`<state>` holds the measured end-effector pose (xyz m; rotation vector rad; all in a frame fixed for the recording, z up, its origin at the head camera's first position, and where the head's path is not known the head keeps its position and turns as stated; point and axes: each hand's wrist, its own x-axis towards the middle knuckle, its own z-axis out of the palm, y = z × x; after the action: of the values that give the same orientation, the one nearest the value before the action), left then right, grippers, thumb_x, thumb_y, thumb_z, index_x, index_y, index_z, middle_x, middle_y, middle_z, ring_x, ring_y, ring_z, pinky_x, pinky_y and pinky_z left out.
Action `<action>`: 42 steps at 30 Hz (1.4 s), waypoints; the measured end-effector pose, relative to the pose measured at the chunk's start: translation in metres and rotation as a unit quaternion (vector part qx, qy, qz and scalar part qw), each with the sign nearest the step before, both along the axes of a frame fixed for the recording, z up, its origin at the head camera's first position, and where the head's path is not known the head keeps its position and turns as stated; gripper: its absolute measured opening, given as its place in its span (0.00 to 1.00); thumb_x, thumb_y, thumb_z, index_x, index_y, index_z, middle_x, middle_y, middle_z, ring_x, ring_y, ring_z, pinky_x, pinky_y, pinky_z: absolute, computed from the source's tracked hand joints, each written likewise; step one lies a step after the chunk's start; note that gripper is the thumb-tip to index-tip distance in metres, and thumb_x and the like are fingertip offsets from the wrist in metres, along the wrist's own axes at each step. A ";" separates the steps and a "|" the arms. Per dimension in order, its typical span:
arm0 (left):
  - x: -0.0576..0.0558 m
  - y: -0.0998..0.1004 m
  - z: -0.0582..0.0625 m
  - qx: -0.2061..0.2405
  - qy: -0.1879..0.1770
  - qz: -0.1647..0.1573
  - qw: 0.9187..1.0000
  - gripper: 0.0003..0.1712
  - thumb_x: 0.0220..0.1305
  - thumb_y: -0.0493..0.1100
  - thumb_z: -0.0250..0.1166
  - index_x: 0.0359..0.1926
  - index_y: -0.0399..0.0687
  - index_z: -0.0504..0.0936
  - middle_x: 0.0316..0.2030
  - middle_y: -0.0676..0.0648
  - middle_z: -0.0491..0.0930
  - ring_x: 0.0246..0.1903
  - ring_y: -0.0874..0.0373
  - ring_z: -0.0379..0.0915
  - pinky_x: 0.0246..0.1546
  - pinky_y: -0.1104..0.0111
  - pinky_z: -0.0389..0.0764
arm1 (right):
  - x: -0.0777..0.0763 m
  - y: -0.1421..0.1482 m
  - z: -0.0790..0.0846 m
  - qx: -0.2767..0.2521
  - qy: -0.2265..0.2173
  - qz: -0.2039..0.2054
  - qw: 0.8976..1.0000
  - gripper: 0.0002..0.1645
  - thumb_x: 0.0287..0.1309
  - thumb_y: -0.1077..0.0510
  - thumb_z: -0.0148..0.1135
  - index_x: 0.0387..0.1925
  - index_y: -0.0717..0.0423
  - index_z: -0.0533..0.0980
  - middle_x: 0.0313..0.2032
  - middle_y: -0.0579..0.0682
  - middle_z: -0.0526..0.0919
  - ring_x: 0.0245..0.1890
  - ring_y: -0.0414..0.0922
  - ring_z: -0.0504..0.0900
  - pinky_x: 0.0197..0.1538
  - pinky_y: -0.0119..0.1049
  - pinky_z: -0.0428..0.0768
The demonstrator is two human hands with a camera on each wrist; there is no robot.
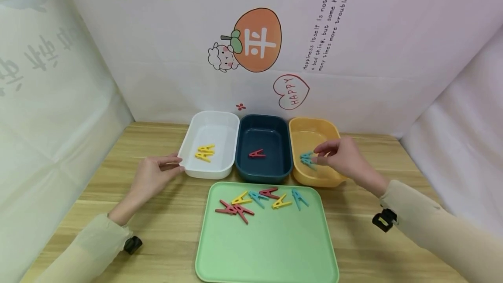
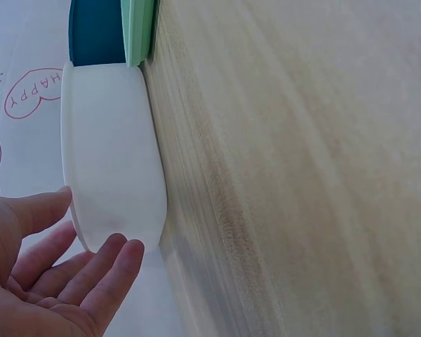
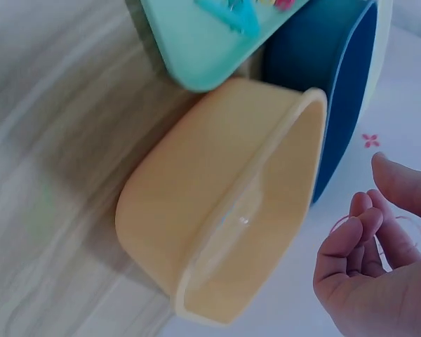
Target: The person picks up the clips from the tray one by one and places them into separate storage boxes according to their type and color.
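Observation:
At the near left corner of the white bin (image 1: 224,170), my left hand (image 1: 154,177) has its fingertips right at the rim. The left wrist view shows that hand's fingers loosely extended beside the bin's wall. Over the orange bin (image 1: 320,181) is my right hand (image 1: 341,159), thumb and fingers apart with nothing between them in the right wrist view. Blue clothespins (image 1: 308,158) lie in the orange bin, just beyond its fingertips in the head view. Yellow clothespins (image 1: 204,154) lie in the white bin. One red clothespin (image 1: 257,154) is in the dark blue bin (image 1: 264,178).
A green tray (image 1: 267,248) lies in front of the bins, with red, yellow and blue clothespins (image 1: 238,211) along its far part. The three bins stand side by side on the wooden table (image 1: 169,235). Behind them hangs a printed white cloth (image 1: 177,56).

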<state>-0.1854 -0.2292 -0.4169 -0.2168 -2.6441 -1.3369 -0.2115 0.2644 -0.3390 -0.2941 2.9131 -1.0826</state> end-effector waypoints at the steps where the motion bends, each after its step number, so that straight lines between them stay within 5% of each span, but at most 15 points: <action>1: 0.000 0.000 0.000 0.000 -0.001 0.000 1.000 0.17 0.66 0.38 0.76 0.51 0.30 0.88 0.60 0.32 0.81 0.48 0.39 0.87 0.41 0.66 0.89 | 0.004 0.000 -0.001 -0.001 0.005 0.004 1.000 0.12 0.61 0.57 0.78 0.43 0.61 0.88 0.34 0.49 0.87 0.32 0.48 0.79 0.32 0.34 0.78; 13: 0.000 0.000 -0.001 -0.002 -0.008 0.003 1.000 0.18 0.67 0.39 0.75 0.52 0.30 0.88 0.61 0.32 0.80 0.49 0.40 0.87 0.41 0.67 0.89 | 0.051 -0.014 -0.011 -0.036 0.043 0.048 0.997 0.08 0.57 0.63 0.79 0.39 0.61 0.89 0.30 0.46 0.86 0.24 0.44 0.76 0.26 0.31 0.74; 20: 0.000 0.000 -0.003 -0.003 -0.002 0.004 1.000 0.17 0.66 0.39 0.76 0.51 0.31 0.88 0.60 0.33 0.81 0.48 0.40 0.87 0.38 0.78 0.84 | 0.071 -0.021 -0.015 -0.052 0.027 0.057 0.997 0.09 0.58 0.62 0.80 0.40 0.59 0.89 0.29 0.44 0.85 0.25 0.42 0.75 0.26 0.31 0.74; 31: 0.001 0.000 -0.002 0.003 0.000 0.005 1.000 0.18 0.66 0.38 0.76 0.51 0.30 0.88 0.60 0.32 0.81 0.48 0.40 0.87 0.39 0.75 0.86 | 0.087 -0.026 -0.034 -0.065 -0.010 0.030 0.997 0.10 0.57 0.59 0.81 0.39 0.56 0.89 0.23 0.44 0.80 0.24 0.41 0.73 0.25 0.30 0.70; 42: -0.001 0.000 -0.004 -0.006 0.008 0.001 1.000 0.16 0.66 0.37 0.76 0.51 0.30 0.89 0.59 0.32 0.81 0.47 0.40 0.87 0.38 0.74 0.87 | 0.090 -0.027 -0.048 -0.061 -0.001 0.059 0.996 0.10 0.57 0.59 0.81 0.39 0.57 0.89 0.24 0.41 0.80 0.21 0.37 0.71 0.23 0.29 0.69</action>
<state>-0.1868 -0.2294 -0.4212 -0.2249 -2.6379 -1.3134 -0.1211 0.2378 -0.3869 -0.4624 2.7927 -1.2419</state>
